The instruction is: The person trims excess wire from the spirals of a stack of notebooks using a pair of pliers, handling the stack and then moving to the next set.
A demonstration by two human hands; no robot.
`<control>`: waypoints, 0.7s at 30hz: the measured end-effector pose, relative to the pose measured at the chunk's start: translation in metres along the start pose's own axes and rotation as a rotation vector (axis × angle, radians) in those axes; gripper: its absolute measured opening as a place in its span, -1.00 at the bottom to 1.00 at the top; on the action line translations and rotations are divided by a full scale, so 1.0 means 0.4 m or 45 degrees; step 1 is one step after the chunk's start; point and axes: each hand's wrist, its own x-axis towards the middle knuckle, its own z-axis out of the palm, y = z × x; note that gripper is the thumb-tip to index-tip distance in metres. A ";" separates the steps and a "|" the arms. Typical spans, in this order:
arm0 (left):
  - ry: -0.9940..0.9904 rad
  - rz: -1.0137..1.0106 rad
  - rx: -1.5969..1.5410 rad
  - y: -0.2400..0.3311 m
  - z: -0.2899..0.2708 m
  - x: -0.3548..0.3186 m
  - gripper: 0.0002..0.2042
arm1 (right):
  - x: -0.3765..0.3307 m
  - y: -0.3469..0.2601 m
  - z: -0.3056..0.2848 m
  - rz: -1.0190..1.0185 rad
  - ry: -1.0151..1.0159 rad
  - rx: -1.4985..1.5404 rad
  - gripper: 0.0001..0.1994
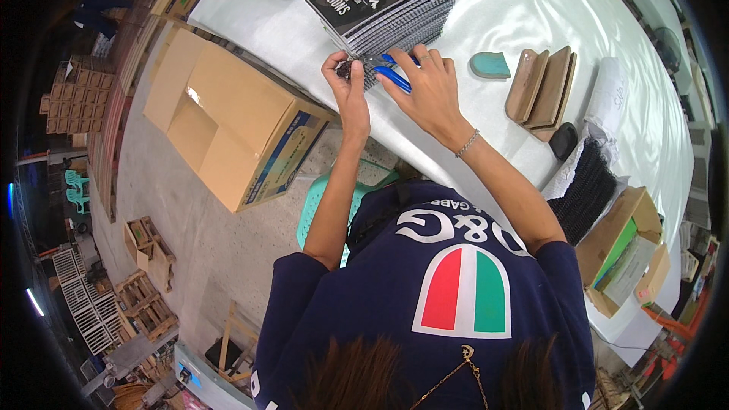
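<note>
On the table's near edge stands a stack of spiral-bound notebooks (380, 0) with black printed covers, its black coil bindings facing the right and near sides. My left hand (352, 99) pinches the end of a coil binding (370, 76) at the stack's near corner; a small dark piece shows between thumb and fingers, partly hidden. In my right hand (431, 95) is a pair of pliers (394, 79) with blue handles, fingers wrapped around them. The jaws of the pliers touch or lie very close to the coil by my left fingertips.
Right of the stack lie a teal block (490, 65), brown wooden holders (541, 91) and a black oval object (563, 140). Black coils (585, 182) in white wrapping and an open carton (645, 216) sit further right. A large cardboard box (228, 118) stands left, beside a green stool (313, 209).
</note>
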 end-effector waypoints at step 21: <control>0.111 0.079 0.017 -0.050 -0.002 0.003 -0.60 | -0.022 0.008 0.029 -0.013 0.044 -0.017 -0.58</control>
